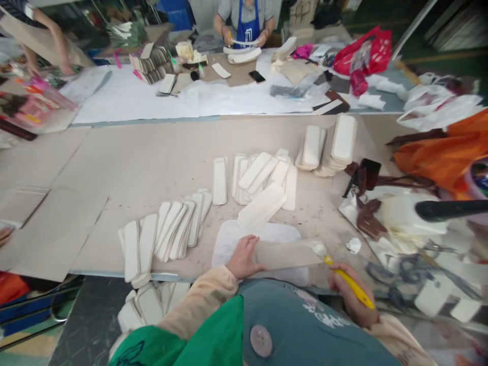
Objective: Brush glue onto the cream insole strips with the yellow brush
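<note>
My left hand [244, 258] holds the left end of a long beige strip [284, 254] at the table's front edge, thumb and fingers at its two sides. My right hand [353, 295] is closed around the yellow handle of a brush [348, 281]. Its whitish bristle end touches the strip's right end. Beneath the strip lies a white sheet [224, 246], partly covered. Just behind, a pale rounded strip [262, 206] overlaps the sheet and a loose pile of white strips [257, 173].
Fanned white strips [177, 229] lie to the left, stacked strips [343, 140] at back right. A white tub [414, 218] and scissors [438, 247] are on the right, with an orange bag [450, 152]. Across the table, a person in a blue apron [247, 25] handles similar strips.
</note>
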Action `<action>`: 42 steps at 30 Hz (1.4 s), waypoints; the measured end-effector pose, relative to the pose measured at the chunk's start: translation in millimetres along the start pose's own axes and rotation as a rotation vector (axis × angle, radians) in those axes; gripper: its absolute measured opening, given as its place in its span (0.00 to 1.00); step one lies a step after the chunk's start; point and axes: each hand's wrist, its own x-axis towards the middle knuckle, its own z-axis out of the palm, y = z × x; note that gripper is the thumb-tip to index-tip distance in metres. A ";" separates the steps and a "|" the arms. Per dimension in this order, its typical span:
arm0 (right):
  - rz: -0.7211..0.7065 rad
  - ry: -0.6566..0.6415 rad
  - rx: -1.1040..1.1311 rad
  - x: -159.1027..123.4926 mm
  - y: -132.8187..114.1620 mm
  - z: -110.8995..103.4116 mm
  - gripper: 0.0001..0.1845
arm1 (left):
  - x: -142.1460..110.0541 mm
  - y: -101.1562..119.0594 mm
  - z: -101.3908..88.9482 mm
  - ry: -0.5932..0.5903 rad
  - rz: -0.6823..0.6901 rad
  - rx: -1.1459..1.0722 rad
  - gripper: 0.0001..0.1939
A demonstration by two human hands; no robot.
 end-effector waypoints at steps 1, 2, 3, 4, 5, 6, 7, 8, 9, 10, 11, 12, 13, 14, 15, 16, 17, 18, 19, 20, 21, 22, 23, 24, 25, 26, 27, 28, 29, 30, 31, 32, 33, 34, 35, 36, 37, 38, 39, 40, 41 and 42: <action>0.004 -0.048 0.003 2.1 0.9 0.7 0.23 | -8.0 4.8 8.1 -0.018 -0.024 0.018 0.52; 0.001 -0.109 0.003 4.1 1.3 1.3 0.22 | -13.0 8.0 13.9 -0.026 -0.046 0.040 0.54; -0.006 -0.175 0.006 5.8 1.4 2.0 0.22 | -15.8 10.0 18.0 -0.028 -0.065 0.062 0.55; -0.012 -0.231 0.012 7.2 1.3 3.2 0.21 | -17.0 11.1 20.8 -0.027 -0.079 0.081 0.54; -0.019 -0.286 0.022 8.1 1.0 5.0 0.21 | -17.3 11.6 23.0 -0.025 -0.090 0.097 0.54; -0.026 -0.341 0.030 8.7 0.7 7.4 0.21 | -17.2 11.6 25.0 -0.025 -0.099 0.107 0.53; -0.033 -0.393 0.034 8.8 0.6 10.6 0.21 | -17.0 11.3 27.1 -0.024 -0.106 0.113 0.52; -0.043 -0.441 0.031 8.8 0.6 14.4 0.20 | -17.1 10.8 29.4 -0.023 -0.110 0.115 0.51; -0.055 -0.484 0.020 8.7 0.9 18.7 0.20 | -17.5 10.1 31.9 -0.020 -0.111 0.115 0.50; -0.068 -0.523 0.004 8.5 1.2 23.4 0.19 | -18.2 9.2 34.6 -0.011 -0.111 0.113 0.49; -0.079 -0.559 -0.012 8.5 1.8 28.3 0.19 | -19.1 8.1 37.3 0.001 -0.108 0.109 0.48; -0.090 -0.593 -0.022 8.7 2.3 33.3 0.18 | -20.0 6.8 39.8 0.015 -0.101 0.105 0.47; -0.099 -0.624 -0.029 9.0 2.8 38.3 0.17 | -20.9 5.3 42.0 0.028 -0.095 0.104 0.47; -0.109 -0.653 -0.031 9.5 3.1 43.0 0.16 | -21.6 3.8 43.8 0.038 -0.091 0.106 0.46; -0.120 -0.681 -0.032 10.1 3.4 47.5 0.16 | -22.0 2.4 45.0 0.044 -0.087 0.112 0.45; -0.131 -0.707 -0.032 10.7 3.4 51.7 0.15 | -22.2 1.1 45.7 0.045 -0.084 0.119 0.44; -0.141 -0.730 -0.034 11.4 3.4 55.7 0.14 | -22.1 0.1 46.0 0.043 -0.082 0.127 0.43; -0.149 -0.750 -0.038 11.9 3.2 59.3 0.14 | -21.8 -0.8 45.8 0.039 -0.080 0.134 0.43; -0.155 -0.768 -0.042 12.2 3.2 62.8 0.13 | -21.5 -1.5 45.4 0.034 -0.079 0.138 0.43; -0.160 -0.783 -0.046 12.4 3.2 66.2 0.13 | -21.1 -2.0 44.8 0.029 -0.080 0.139 0.42; -0.165 -0.796 -0.046 12.5 3.5 69.5 0.12 | -20.8 -2.5 44.3 0.023 -0.083 0.140 0.42; -0.170 -0.805 -0.042 12.5 4.2 72.8 0.12 | -20.5 -3.0 43.9 0.017 -0.087 0.141 0.42; -0.174 -0.813 -0.037 12.5 5.2 76.0 0.12 | -20.4 -3.7 43.7 0.014 -0.088 0.142 0.41; -0.175 -0.816 -0.031 12.7 6.6 79.0 0.11 | -20.3 -4.5 43.8 0.014 -0.084 0.143 0.41; -0.172 -0.815 -0.027 13.0 8.3 81.6 0.11 | -20.4 -5.3 44.1 0.017 -0.075 0.144 0.41; -0.165 -0.812 -0.028 13.5 10.4 83.6 0.11 | -20.4 -6.2 44.5 0.023 -0.063 0.142 0.41; -0.156 -0.805 -0.034 14.4 12.6 84.9 0.12 | -20.4 -7.0 44.9 0.031 -0.052 0.140 0.41; -0.146 -0.795 -0.041 15.4 14.8 85.2 0.12 | -20.4 -7.6 45.1 0.036 -0.043 0.139 0.41; -0.136 -0.783 -0.048 16.7 16.9 84.3 0.12 | -20.3 -8.0 45.1 0.040 -0.039 0.139 0.41; -0.126 -0.770 -0.053 18.2 18.8 82.3 0.12 | -20.2 -8.1 44.9 0.040 -0.038 0.141 0.41; -0.114 -0.758 -0.057 19.8 20.4 79.0 0.12 | -20.0 -7.8 44.4 0.038 -0.040 0.146 0.41; -0.101 -0.742 -0.058 21.5 21.7 74.5 0.12 | -19.7 -7.4 43.7 0.033 -0.042 0.152 0.41; -0.090 -0.726 -0.059 23.1 22.8 69.0 0.12 | -19.5 -6.8 42.9 0.028 -0.044 0.158 0.41; -0.080 -0.710 -0.060 24.7 23.9 62.7 0.12 | -19.3 -6.2 42.2 0.023 -0.047 0.163 0.40; -0.074 -0.689 -0.064 26.2 24.9 55.8 0.11 | -19.1 -5.6 41.6 0.020 -0.048 0.168 0.40; -0.068 -0.665 -0.068 27.6 26.1 48.6 0.11 | -18.9 -5.1 41.1 0.018 -0.049 0.171 0.39; -0.060 -0.635 -0.073 29.0 27.7 41.2 0.11 | -18.7 -4.8 40.8 0.019 -0.050 0.173 0.39; -0.049 -0.597 -0.076 30.4 29.5 34.0 0.12 | -18.6 -4.7 40.6 0.021 -0.050 0.175 0.39; -0.034 -0.554 -0.077 31.9 31.8 26.8 0.12 | -18.5 -4.7 40.5 0.024 -0.048 0.176 0.38; -0.020 -0.503 -0.075 33.6 34.5 20.0 0.13 | -18.5 -4.8 40.5 0.027 -0.046 0.177 0.38; -0.007 -0.451 -0.073 35.4 37.3 13.3 0.14 | -18.5 -4.9 40.6 0.028 -0.044 0.177 0.38; 0.005 -0.403 -0.071 37.5 40.4 6.9 0.15 | -18.5 -5.0 40.6 0.029 -0.042 0.178 0.37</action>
